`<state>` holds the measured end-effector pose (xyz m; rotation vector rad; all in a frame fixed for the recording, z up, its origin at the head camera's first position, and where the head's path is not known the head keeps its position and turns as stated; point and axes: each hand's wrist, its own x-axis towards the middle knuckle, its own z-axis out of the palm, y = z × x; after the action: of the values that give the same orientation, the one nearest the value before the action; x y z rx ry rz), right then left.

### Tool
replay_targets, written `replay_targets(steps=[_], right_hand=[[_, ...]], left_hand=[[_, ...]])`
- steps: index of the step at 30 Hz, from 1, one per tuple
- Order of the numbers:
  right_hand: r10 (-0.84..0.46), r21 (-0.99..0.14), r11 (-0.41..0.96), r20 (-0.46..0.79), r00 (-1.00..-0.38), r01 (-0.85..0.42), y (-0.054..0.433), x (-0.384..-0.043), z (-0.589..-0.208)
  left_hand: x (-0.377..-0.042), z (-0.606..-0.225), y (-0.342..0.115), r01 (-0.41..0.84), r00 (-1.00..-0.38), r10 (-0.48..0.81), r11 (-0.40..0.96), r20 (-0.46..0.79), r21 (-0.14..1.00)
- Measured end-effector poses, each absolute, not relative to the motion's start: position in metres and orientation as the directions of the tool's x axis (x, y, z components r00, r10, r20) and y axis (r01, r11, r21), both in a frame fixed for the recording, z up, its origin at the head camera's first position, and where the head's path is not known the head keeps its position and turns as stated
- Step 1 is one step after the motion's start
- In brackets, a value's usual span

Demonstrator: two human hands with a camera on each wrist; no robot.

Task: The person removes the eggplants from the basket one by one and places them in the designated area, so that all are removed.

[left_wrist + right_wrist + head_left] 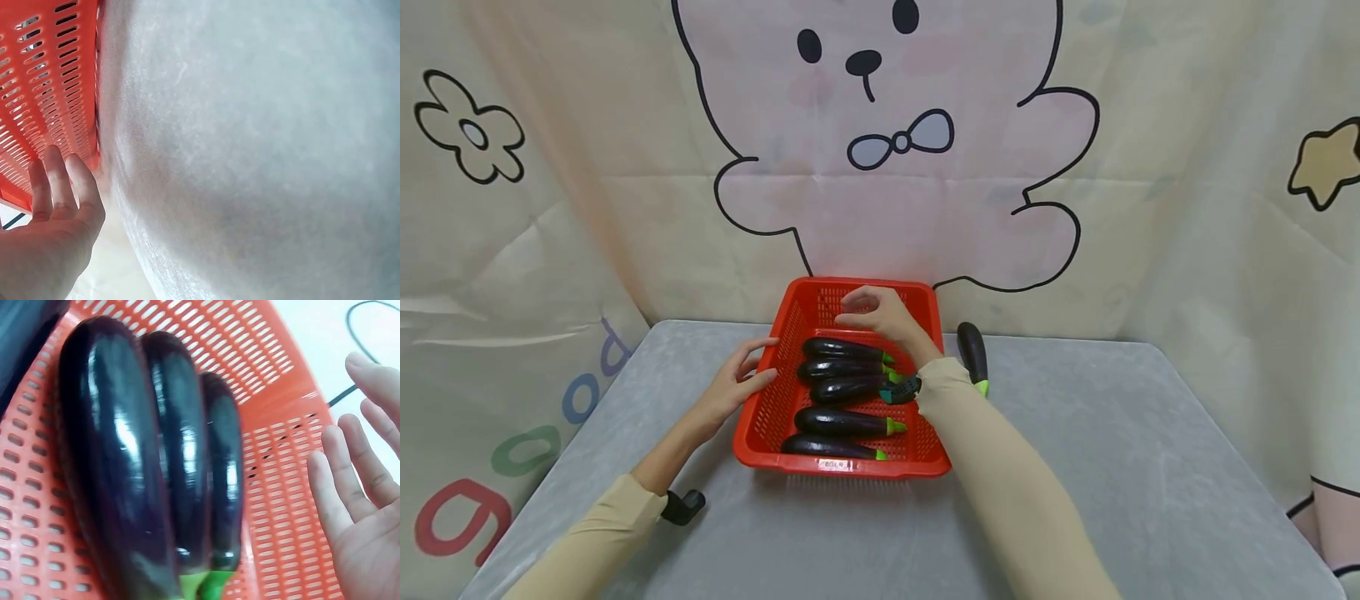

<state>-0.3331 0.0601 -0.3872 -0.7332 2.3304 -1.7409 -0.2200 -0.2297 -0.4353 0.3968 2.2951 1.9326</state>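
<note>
A red plastic basket (747, 442) with slotted walls holds several dark purple eggplants (842, 422), laid crosswise with their green stem ends to the right. My left hand (730, 392) is at the basket's left side, thumb and fingertips right at the rim; in the left wrist view its fingers (60, 187) lie along the outer wall, loosely extended. Over the far part of the basket is my right hand (883, 315), fingers loosely bent and holding nothing. The right wrist view has three eggplants (115, 444) close side by side, with the spread right fingers (340, 481) beside them.
Another eggplant (973, 354) lies on the grey table (1075, 450) just right of the basket. A curtain (1187, 208) with a cartoon bear print hangs directly behind the table. Black wrist devices (682, 507) sit on both forearms.
</note>
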Motion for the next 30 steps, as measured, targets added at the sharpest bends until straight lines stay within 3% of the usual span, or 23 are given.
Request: replay_targets(steps=[20,30], right_hand=[[-0.442,-0.931,0.340,-0.030,-0.897,-0.137,0.053,-0.344,-0.426],[-0.462,-0.944,0.310,-0.047,-0.886,-0.112,0.045,-0.346,-0.434]], left_hand=[[-0.219,-0.435,-0.232,0.133,-0.949,0.301,0.110,0.094,0.985],[-0.220,-0.434,-0.232,0.139,-0.949,0.298,0.119,0.098,0.983]])
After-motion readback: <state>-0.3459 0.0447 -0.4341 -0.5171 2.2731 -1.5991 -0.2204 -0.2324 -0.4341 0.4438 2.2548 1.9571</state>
